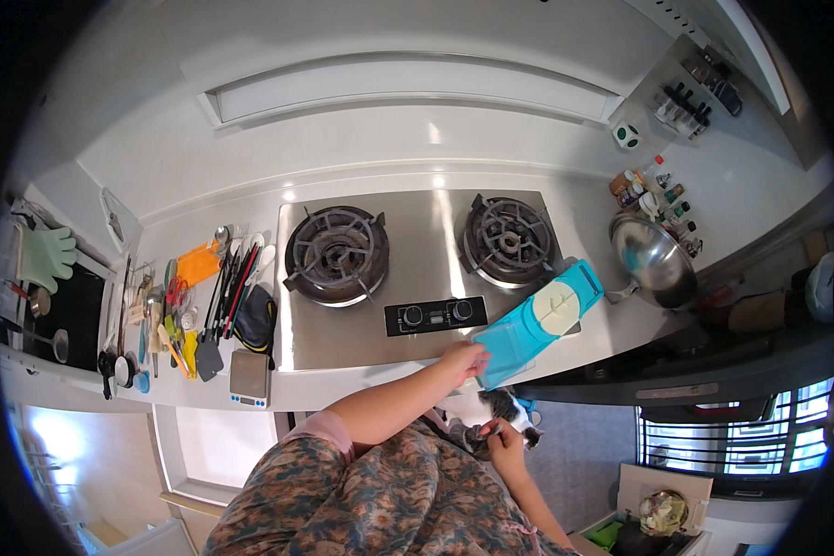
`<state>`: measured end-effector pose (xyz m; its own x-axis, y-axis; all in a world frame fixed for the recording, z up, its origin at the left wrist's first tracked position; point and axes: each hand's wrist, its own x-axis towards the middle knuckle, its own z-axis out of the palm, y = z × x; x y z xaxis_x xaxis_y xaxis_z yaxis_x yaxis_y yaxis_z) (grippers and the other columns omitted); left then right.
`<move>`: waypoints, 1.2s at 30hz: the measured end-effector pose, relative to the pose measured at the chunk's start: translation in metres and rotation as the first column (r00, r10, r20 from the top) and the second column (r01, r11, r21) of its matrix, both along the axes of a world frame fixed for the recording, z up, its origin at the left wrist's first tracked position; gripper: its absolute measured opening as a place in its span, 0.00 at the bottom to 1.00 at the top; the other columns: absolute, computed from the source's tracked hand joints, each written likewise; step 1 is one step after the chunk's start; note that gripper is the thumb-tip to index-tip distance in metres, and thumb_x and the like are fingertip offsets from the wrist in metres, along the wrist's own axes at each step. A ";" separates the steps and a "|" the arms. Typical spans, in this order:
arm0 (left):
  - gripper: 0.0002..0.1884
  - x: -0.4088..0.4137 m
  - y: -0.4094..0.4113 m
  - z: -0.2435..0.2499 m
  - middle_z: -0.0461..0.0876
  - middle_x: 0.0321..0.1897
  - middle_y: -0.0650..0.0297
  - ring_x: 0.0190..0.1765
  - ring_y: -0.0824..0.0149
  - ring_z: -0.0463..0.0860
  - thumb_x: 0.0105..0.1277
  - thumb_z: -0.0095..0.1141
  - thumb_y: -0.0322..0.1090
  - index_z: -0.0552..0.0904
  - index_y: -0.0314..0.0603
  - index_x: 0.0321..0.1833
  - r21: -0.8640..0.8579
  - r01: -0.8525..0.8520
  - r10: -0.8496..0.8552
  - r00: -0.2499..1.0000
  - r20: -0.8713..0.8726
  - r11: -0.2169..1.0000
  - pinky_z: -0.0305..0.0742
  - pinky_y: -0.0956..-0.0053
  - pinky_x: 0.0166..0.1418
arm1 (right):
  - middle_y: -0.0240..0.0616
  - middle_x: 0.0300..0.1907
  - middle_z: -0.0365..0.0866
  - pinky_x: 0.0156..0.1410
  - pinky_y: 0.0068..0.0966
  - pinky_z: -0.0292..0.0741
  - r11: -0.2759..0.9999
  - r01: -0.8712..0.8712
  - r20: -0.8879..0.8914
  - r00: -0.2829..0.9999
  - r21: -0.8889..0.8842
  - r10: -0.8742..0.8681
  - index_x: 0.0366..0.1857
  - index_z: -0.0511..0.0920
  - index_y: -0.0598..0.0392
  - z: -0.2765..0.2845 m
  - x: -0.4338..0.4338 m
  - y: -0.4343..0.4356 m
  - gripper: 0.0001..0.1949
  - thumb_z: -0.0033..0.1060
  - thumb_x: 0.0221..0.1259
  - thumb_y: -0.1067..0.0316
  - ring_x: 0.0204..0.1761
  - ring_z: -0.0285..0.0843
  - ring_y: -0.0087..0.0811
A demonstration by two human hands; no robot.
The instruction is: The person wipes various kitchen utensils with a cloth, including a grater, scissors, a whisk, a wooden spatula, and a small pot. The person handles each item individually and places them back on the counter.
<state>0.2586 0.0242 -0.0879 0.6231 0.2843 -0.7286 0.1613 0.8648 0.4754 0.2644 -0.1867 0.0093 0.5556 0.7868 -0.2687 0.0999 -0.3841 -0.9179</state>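
Note:
My left hand (467, 360) grips the near end of a long turquoise plastic kitchen device (521, 323), with its fingers at the clear plastic box. The device has a round cream insert (556, 308) with slits and lies slantwise over the right front corner of the steel gas hob (424, 243). Lower down, close to my body, my right hand (506, 445) has its fingers bent around what looks like a crumpled grey cloth (467, 439). Part of that grey thing is hidden against my patterned dress, so its shape is unclear.
A white cat with dark patches (469, 406) is on the floor by the counter. Kitchen tools (233, 278) and a small scale (250, 375) lie left of the hob. At the right are a steel wok (653, 260) and several seasoning bottles (657, 191).

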 end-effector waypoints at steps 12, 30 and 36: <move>0.36 0.003 -0.002 -0.003 0.69 0.54 0.42 0.57 0.43 0.71 0.51 0.65 0.45 0.69 0.31 0.59 0.851 0.394 0.105 0.886 -0.452 0.346 0.71 0.56 0.59 | 0.32 0.30 0.74 0.45 0.17 0.66 0.989 -0.103 -0.138 0.983 0.108 0.118 0.31 0.73 0.61 0.016 0.006 0.032 0.10 0.38 0.47 0.83 0.35 0.68 0.20; 0.28 -0.427 0.025 0.019 0.77 0.50 0.53 0.53 0.55 0.76 0.53 0.66 0.38 0.73 0.36 0.56 0.914 0.155 0.790 0.463 -0.403 0.375 0.72 0.64 0.55 | 0.31 0.37 0.72 0.47 0.17 0.63 0.904 -0.333 -0.250 0.882 0.267 0.399 0.35 0.75 0.56 0.017 -0.152 0.181 0.12 0.42 0.50 0.82 0.39 0.67 0.22; 0.57 -0.452 0.052 0.004 0.72 0.54 0.54 0.58 0.53 0.69 0.35 0.74 0.56 0.60 0.35 0.69 0.791 0.535 0.789 0.329 -0.518 0.296 0.64 0.58 0.62 | 0.32 0.39 0.73 0.47 0.18 0.65 0.960 -0.267 -0.519 0.811 0.084 0.271 0.40 0.75 0.56 0.000 -0.225 0.201 0.14 0.43 0.50 0.81 0.40 0.67 0.24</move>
<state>-0.1936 0.0766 -0.0842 -0.2097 0.9679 0.1388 0.8857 0.1280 0.4462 0.0395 0.0145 0.0096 0.1002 0.8870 -0.4507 -0.2949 -0.4062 -0.8649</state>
